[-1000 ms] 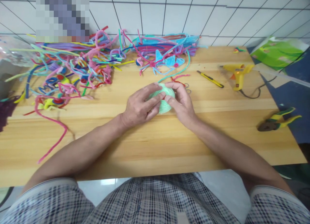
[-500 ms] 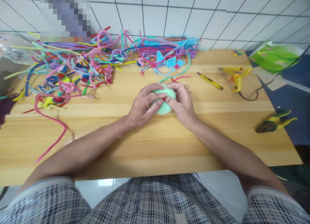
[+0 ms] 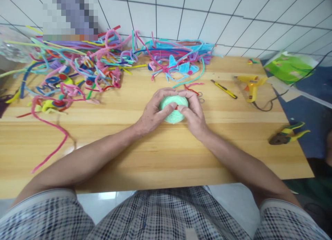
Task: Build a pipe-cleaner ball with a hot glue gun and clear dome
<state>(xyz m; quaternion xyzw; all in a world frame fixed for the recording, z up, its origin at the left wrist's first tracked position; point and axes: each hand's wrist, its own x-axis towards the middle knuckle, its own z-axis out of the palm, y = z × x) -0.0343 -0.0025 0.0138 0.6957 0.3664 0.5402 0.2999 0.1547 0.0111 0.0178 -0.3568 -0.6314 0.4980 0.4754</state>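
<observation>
Mint-green coil, a round, wound disc of soft strand, held between two bare hands above the near-middle of a wooden table; whether its underside touches the wood cannot be told. A small red piece shows at the centre of its upper face. The left hand is half curled about the coil's left side, fingers along the far rim and thumb laid over the face, its tip beside the red piece. The right hand is likewise half curled about the right side, its thumb reaching inward to the red piece from the opposite direction. Just beyond the coil, a teal strand curves toward the hands; its near end is hidden. Farther beyond lies a blue fish-like form. To the right of the coil and beyond it are a yellow utility knife and, farther out, a yellow glue gun. Well to the right and slightly nearer the body lie pliers. To the left of the coil and beyond it spreads a tangled heap of coloured strands.
</observation>
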